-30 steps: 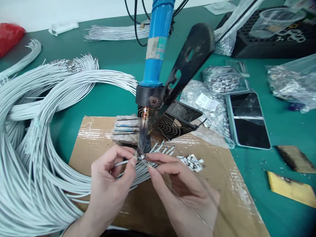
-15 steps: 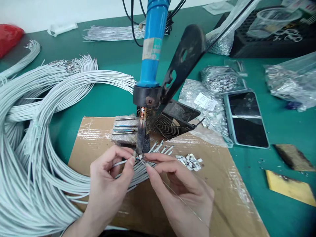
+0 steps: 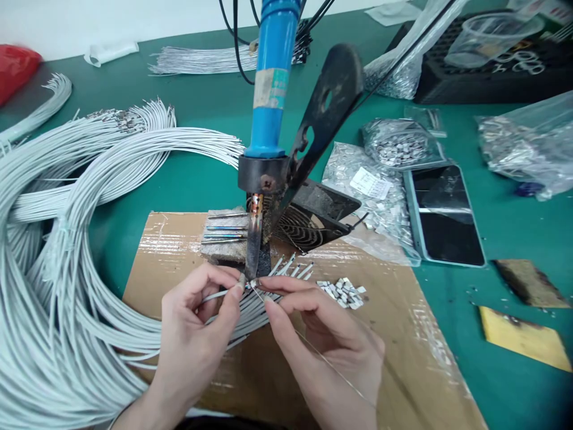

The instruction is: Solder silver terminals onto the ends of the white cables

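Observation:
My left hand [image 3: 197, 334] pinches the end of a thin white wire [image 3: 215, 295] between thumb and forefinger. My right hand [image 3: 322, 340] pinches a thin strand of solder wire [image 3: 331, 365] that trails back over its palm. Both fingertips meet at the tip of a blue-handled soldering iron [image 3: 268, 107], which hangs point down in a black metal stand [image 3: 322, 209]. A small metal piece sits at the joint, too small to make out. Under the hands lies a taped cardboard sheet [image 3: 403, 346].
Large coils of white wires [image 3: 67, 239] fill the left. A small heap of metal terminals [image 3: 342, 292] lies right of the hands. Bags of terminals [image 3: 398, 146], a phone [image 3: 447, 215], a yellow sponge [image 3: 523, 340] and a black tray [image 3: 492, 77] sit on the green mat.
Nothing but a slight shift of the view; both hands keep their pinch at the iron's tip.

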`<act>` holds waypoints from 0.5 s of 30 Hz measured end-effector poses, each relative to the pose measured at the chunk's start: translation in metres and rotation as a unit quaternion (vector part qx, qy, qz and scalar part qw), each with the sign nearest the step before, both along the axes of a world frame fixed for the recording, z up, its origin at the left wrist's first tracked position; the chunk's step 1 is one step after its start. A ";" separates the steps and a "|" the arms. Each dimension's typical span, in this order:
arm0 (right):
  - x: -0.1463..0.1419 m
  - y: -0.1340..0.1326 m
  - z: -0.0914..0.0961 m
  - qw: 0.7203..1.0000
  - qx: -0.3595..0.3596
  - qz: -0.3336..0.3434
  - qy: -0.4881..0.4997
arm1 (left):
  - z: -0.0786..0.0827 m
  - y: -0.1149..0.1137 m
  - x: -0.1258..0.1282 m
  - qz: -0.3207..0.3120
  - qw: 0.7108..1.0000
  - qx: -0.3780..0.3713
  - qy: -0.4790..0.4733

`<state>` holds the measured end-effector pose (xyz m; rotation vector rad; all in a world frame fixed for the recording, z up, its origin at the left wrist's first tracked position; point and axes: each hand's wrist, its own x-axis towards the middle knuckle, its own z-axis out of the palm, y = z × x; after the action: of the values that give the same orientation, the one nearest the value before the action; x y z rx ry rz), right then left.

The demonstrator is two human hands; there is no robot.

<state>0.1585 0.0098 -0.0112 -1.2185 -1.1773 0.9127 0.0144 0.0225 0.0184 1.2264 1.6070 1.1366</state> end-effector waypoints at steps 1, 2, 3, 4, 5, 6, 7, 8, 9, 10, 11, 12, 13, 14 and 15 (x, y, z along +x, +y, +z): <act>0.000 0.000 0.000 1.000 -0.001 0.000 0.000 | 0.001 0.001 0.001 0.002 1.000 0.001 0.002; 0.000 0.000 0.000 1.000 -0.002 -0.001 0.000 | 0.001 0.001 0.002 0.006 1.000 0.003 0.004; 0.001 -0.001 0.000 1.000 -0.003 -0.001 -0.001 | 0.002 0.002 0.003 0.006 1.000 0.006 0.005; 0.001 -0.001 0.000 1.000 -0.003 -0.001 -0.002 | 0.002 0.002 0.004 0.006 1.000 0.008 0.004; 0.001 -0.001 0.000 1.000 -0.001 -0.002 -0.002 | 0.002 0.003 0.005 0.006 1.000 0.010 0.003; 0.001 -0.001 0.000 1.000 -0.001 -0.001 -0.003 | 0.002 0.003 0.005 0.007 1.000 0.011 0.000; 0.000 -0.001 0.000 1.000 -0.001 -0.001 -0.003 | 0.002 0.003 0.006 0.007 1.000 0.013 -0.002; 0.000 -0.001 0.000 1.000 -0.001 0.000 -0.004 | 0.002 0.003 0.006 0.005 1.000 0.013 -0.003; 0.000 0.000 0.000 1.000 0.000 -0.001 -0.003 | 0.001 0.003 0.005 0.003 1.000 0.016 -0.003; 0.000 0.000 0.000 1.000 0.000 -0.001 -0.002 | 0.001 0.003 0.004 -0.001 1.000 0.017 -0.002; -0.001 0.000 -0.001 1.000 0.000 -0.001 -0.001 | 0.000 0.002 0.003 -0.008 1.000 0.018 0.000; -0.001 0.000 -0.001 1.000 0.001 -0.003 0.001 | -0.001 0.002 0.002 -0.018 1.000 0.018 0.003; -0.001 0.000 -0.001 1.000 0.002 -0.004 0.002 | -0.002 0.001 0.001 -0.026 0.999 0.018 0.007; -0.001 0.000 -0.002 1.000 0.003 -0.004 0.000 | -0.003 0.001 0.000 -0.035 0.999 0.018 0.011; -0.001 0.000 -0.002 1.000 0.007 -0.005 -0.001 | -0.004 0.000 -0.001 -0.041 0.999 0.017 0.014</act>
<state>0.1576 0.0094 -0.0131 -1.2143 -1.1773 0.8952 0.0134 0.0228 0.0146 1.3235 1.5504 1.1034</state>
